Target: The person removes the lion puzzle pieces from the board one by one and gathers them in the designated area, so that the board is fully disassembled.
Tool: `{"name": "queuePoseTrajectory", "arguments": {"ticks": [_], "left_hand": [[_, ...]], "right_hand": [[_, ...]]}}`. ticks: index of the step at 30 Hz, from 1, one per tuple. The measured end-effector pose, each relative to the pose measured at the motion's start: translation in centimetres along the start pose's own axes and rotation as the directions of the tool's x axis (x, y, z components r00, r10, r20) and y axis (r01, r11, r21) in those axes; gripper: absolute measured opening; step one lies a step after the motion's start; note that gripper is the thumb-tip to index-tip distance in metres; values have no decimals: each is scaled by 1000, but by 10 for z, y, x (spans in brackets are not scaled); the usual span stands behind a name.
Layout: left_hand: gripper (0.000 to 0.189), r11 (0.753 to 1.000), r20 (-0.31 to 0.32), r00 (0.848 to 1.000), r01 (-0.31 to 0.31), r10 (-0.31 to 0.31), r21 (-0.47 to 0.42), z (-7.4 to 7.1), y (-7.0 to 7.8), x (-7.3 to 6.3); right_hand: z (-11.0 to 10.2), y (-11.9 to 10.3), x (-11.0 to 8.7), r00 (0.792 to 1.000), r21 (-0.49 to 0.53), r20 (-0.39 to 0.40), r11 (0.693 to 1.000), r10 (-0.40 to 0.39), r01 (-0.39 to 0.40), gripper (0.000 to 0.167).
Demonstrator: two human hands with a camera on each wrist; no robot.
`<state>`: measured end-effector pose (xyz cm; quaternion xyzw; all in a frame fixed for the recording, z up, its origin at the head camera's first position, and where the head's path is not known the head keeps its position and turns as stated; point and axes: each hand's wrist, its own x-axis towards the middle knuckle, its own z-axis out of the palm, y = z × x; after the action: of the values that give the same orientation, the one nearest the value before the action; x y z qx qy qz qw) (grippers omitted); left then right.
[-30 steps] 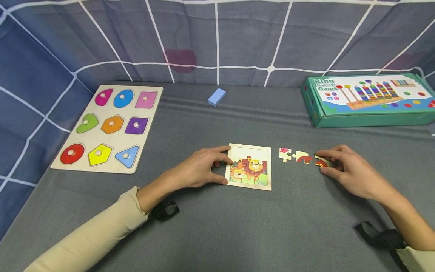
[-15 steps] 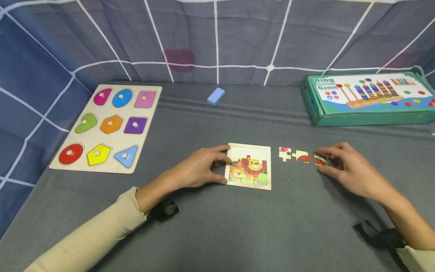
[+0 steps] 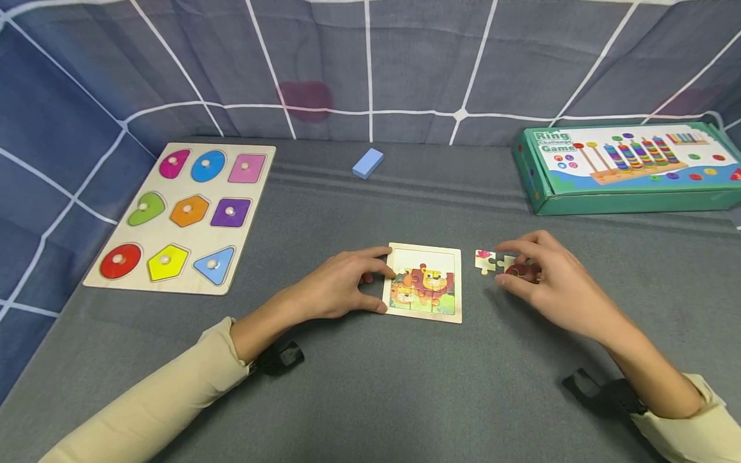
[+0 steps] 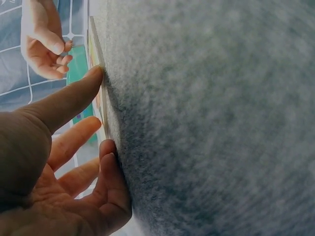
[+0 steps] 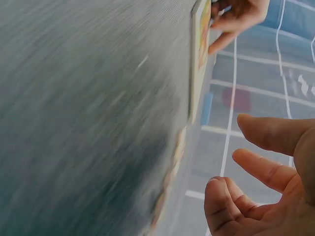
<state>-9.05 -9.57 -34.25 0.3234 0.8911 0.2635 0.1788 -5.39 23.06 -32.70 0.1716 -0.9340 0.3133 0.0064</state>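
My left hand rests at the left side of a wooden lion puzzle board, its thumb at the near corner and its index fingertip at the far one. In the left wrist view these spread fingers touch the board's edge. Lion pieces fill the lower part of the board. My right hand hovers over loose jigsaw pieces, thumb and fingers apart, nothing gripped in the right wrist view. A pink-and-cream jigsaw piece lies left of its fingertips; a cream-and-red piece is partly hidden beneath them.
At the left lies a wooden shape board with colourful knobbed shapes. A small blue block sits toward the back. The green Ring Challenge Game box stands at the back right. A gridded cloth hangs behind the grey table.
My right hand has moved left from the rightmost loose piece and is now over the middle one, its fingers parted. My left hand stays at the puzzle board.
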Motion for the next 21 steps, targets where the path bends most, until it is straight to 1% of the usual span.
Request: {"name": "queuePoseTrajectory", "arguments": {"ticks": [3, 7, 11, 14, 17, 21], "left_hand": [[48, 1000, 1, 1000, -1, 1, 4, -1, 0, 0], [49, 1000, 1, 1000, 9, -9, 6, -1, 0, 1], [47, 1000, -4, 1000, 13, -13, 9, 0, 1, 2], [42, 1000, -6, 1000, 10, -9, 20, -1, 3, 1], [39, 999, -3, 1000, 5, -5, 35, -1, 3, 0], [40, 999, 3, 1000, 3, -3, 46, -2, 3, 0]], "right_hand": [[6, -14, 6, 1000, 31, 22, 999, -22, 21, 37], [14, -28, 11, 998, 73, 61, 997, -34, 30, 35], [21, -36, 15, 995, 76, 89, 996, -55, 48, 37], [25, -41, 19, 993, 53, 100, 997, -68, 63, 39], [27, -45, 24, 989, 45, 131, 997, -68, 63, 38], [33, -50, 29, 981, 70, 181, 996, -62, 50, 35]]}}
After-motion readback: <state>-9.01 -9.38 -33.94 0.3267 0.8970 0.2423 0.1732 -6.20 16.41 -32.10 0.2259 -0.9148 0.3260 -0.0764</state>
